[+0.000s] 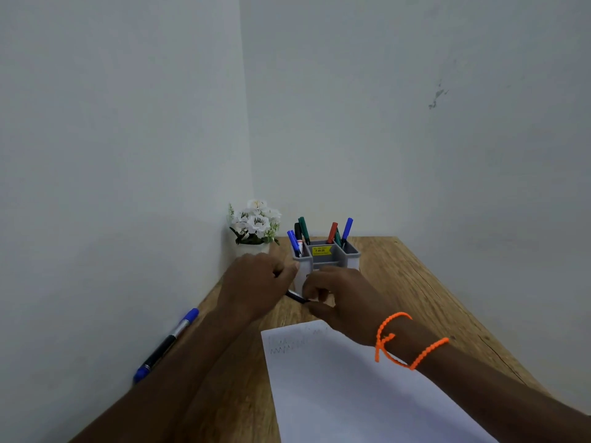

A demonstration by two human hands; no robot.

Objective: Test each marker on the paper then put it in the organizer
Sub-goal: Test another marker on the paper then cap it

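Nearest lies the paper [351,388], scribbled at its far edge. Beyond it, both hands meet on a black marker [295,296]: left hand [256,282] and right hand [332,295] each curl round it. Cap it squarely, then drop it upright into the organizer [326,260] behind.

We see a wood-grain tabletop [399,282], matt, with visible streaks and a few cracks. Paper [351,388] is plain white, matt, smooth. Organizer [350,251] looks like grey moulded plastic, slight sheen, with a glossy yellow sticker [321,250]. Blue marker [166,345] on the tabletop has a shiny plastic barrel. Wrist band [403,343] is orange beaded plastic. Walls [112,139] are matt painted, scuffed.
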